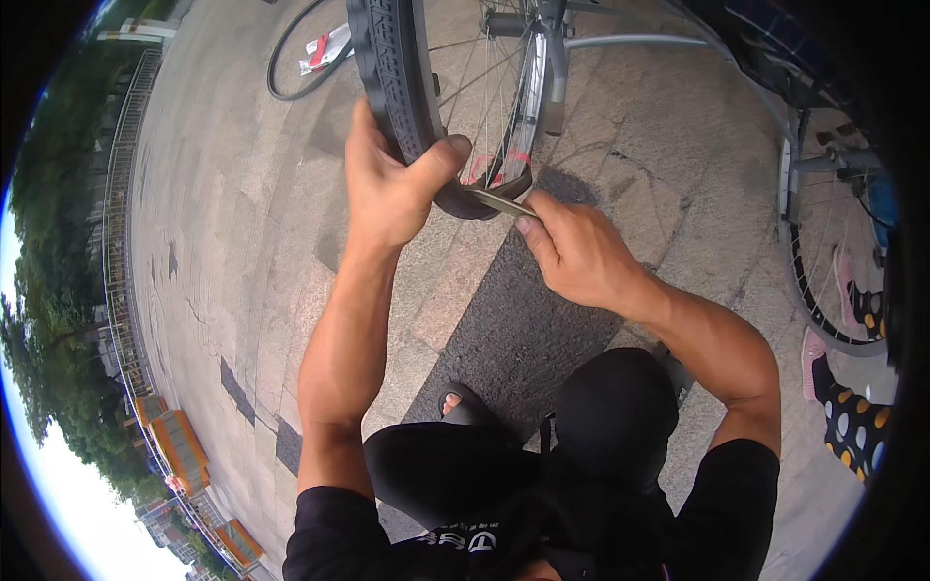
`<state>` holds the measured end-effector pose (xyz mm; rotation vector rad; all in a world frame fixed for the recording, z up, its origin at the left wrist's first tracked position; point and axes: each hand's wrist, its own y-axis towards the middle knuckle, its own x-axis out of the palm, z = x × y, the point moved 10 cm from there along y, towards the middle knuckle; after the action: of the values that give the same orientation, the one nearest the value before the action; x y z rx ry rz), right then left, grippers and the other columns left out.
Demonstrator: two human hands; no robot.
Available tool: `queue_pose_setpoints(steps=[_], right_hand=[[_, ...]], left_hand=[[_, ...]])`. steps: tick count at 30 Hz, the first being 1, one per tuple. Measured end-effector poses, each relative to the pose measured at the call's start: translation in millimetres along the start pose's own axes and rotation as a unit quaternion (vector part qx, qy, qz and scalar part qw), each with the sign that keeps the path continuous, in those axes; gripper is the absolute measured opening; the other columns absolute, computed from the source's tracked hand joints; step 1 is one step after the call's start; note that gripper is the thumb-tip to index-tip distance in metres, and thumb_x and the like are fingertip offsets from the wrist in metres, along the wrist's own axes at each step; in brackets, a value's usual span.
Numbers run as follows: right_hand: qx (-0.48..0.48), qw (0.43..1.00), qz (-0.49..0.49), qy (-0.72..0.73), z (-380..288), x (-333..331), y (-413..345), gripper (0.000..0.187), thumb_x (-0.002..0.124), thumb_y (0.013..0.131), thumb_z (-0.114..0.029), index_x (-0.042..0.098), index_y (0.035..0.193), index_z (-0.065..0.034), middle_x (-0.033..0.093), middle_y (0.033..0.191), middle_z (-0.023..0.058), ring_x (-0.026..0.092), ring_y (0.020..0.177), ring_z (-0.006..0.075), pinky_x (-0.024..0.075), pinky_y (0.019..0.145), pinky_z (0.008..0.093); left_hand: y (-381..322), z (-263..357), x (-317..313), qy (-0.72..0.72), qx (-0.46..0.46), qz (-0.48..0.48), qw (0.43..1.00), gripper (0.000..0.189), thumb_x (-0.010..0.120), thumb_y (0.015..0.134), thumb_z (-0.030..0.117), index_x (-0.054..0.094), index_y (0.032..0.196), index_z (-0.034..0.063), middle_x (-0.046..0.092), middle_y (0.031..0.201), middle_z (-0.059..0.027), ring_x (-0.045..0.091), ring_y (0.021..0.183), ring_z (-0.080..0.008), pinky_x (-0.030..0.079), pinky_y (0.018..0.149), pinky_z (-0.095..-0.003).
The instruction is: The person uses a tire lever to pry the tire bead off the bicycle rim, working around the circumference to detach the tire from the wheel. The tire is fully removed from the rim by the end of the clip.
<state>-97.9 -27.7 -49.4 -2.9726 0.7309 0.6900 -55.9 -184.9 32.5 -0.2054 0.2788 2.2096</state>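
Observation:
My left hand [396, 178] grips the black tyre [396, 80] of a bicycle wheel, thumb on the near sidewall and fingers around the outer side. My right hand [581, 250] holds a flat metal tyre lever [501, 202]. Its far tip meets the tyre's lower edge beside the rim, and I cannot see how deep it goes. Along the bottom of the wheel the tyre stands partly away from the silver rim [534, 87]. Red material [483, 168] shows at the rim near the spokes.
An inner tube [272, 72] lies on the paving at the upper left, by a plastic packet [327, 51]. At right stands the bicycle's other wheel [795, 276], with another person's pink shoes [814, 359] close by. A railing [116, 240] with orange planters [182, 450] runs along the left.

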Motion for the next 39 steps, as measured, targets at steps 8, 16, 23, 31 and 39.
queue_pose_setpoints(steps=[8,16,23,31,39], right_hand=[[0.005,0.999,-0.04,0.03,9.8,-3.2,9.6,0.02,0.059,0.102,-0.022,0.06,0.096,-0.0025,0.061,0.068,0.0168,0.064,0.063,0.0369,0.0458,0.059,0.0457],[-0.218,0.975,0.03,-0.04,29.7,0.3,58.1,0.026,0.076,0.088,-0.032,0.07,0.091,-0.0076,0.061,0.062,0.0123,0.064,0.058,0.0315,0.0459,0.054,0.0431],[-0.142,0.989,-0.008,-0.039,11.2,-12.9,50.4,0.023,0.072,0.092,-0.03,0.07,0.091,-0.0073,0.063,0.062,0.0115,0.066,0.059,0.0304,0.0485,0.056,0.0419],[-0.213,0.919,-0.065,-0.326,-73.4,-65.2,39.4,0.027,0.071,0.092,-0.032,0.07,0.089,-0.0046,0.063,0.067,0.0137,0.067,0.067,0.0312,0.0499,0.061,0.0438],[-0.23,0.854,-0.112,-0.453,-114.7,-60.5,44.6,0.025,0.069,0.092,-0.029,0.073,0.096,-0.0046,0.066,0.07,0.0098,0.069,0.072,0.0282,0.0524,0.066,0.0415]], left_hand=[[-2.3,7.7,0.8,0.16,0.021,-0.064,0.985,0.068,0.086,0.075,0.016,0.04,0.123,-0.0022,0.058,0.103,-0.01,0.059,0.092,-0.0169,0.053,0.078,-0.0347],[-1.9,2.6,0.4,0.137,0.018,-0.078,0.987,0.062,0.083,0.072,0.009,0.041,0.118,0.0015,0.056,0.093,-0.0047,0.056,0.08,-0.0113,0.05,0.068,-0.0281],[3.9,1.5,-3.9,0.14,0.028,-0.099,0.985,0.064,0.084,0.071,0.01,0.041,0.118,0.0017,0.054,0.089,-0.0023,0.056,0.078,-0.0107,0.049,0.067,-0.0273],[-6.9,-14.2,-3.7,0.098,0.004,-0.123,0.988,0.073,0.085,0.071,0.013,0.038,0.126,0.0023,0.053,0.097,-0.0035,0.055,0.083,-0.0111,0.049,0.071,-0.0282],[-12.4,-21.4,-4.1,0.05,-0.021,-0.11,0.992,0.074,0.087,0.07,0.014,0.038,0.126,0.0027,0.053,0.101,-0.0036,0.054,0.087,-0.0114,0.049,0.074,-0.0288]])
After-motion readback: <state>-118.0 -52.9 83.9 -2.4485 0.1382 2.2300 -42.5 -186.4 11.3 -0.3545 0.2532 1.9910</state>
